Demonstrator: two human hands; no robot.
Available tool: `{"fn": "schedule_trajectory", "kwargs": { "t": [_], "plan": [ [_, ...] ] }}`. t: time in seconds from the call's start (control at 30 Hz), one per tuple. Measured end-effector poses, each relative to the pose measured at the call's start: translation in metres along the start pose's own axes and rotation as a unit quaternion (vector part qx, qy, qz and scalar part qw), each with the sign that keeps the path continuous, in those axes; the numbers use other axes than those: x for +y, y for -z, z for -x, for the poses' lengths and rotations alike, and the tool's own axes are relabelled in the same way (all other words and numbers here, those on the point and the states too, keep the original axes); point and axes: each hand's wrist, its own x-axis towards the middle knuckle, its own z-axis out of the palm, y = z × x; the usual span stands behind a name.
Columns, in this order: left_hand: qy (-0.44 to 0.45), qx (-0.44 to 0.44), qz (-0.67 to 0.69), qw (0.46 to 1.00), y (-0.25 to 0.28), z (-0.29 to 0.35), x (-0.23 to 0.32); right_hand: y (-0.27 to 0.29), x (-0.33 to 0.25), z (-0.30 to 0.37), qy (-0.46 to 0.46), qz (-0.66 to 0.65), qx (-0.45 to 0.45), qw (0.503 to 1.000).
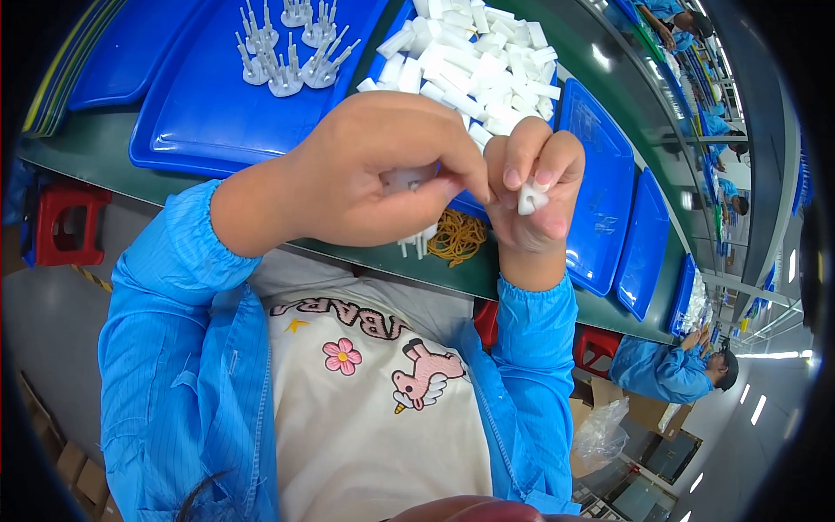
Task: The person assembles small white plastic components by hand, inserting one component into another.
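My right hand (pixel 537 178) is closed, its fingertips pressed on a small white plastic piece (pixel 532 199) with a notch or hole in its end. Close beside it, my left hand (pixel 378 170) is pinched at thumb and forefinger, the tips near the right hand's fingers. What that pinch holds, if anything, is too small to make out. Partly behind the left hand, a white pronged part (pixel 420 241) shows at the table's near side. To the right of this part lies a heap of tan rubber bands (pixel 458 237).
A pile of short white blocks (pixel 474 65) lies beyond my hands. Several white pronged parts (pixel 287 74) stand in the blue tray (pixel 200 130) at left. Other blue trays (pixel 600 200) line the green table (pixel 96 157). A red stool (pixel 74 222) is at left; a co-worker (pixel 661 370) sits at right.
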Motion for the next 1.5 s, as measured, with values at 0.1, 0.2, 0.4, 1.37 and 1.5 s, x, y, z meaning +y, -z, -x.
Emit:
{"fn": "schedule_trajectory", "kwargs": {
  "t": [0.1, 0.2, 0.4, 1.37, 1.5],
  "plan": [
    [0.026, 0.048, 0.013, 0.998, 0.001, 0.001, -0.001, -0.005, -0.002, 0.001, -0.024, -0.005, 0.023, 0.999],
    [0.104, 0.078, 0.097, 0.987, -0.003, 0.005, 0.000, -0.003, -0.004, 0.001, -0.050, 0.008, 0.052, 0.997],
    [0.199, 0.115, 0.100, 0.968, 0.005, 0.004, -0.010, -0.003, -0.004, -0.001, -0.041, 0.059, 0.085, 0.994],
    [0.280, 0.181, 0.194, 0.923, 0.003, -0.009, -0.010, 0.004, -0.020, -0.003, -0.009, 0.233, 0.264, 0.936],
    [0.283, 0.180, 0.177, 0.925, 0.004, -0.008, -0.011, 0.004, -0.020, -0.002, 0.042, 0.251, 0.254, 0.933]
  ]
}}
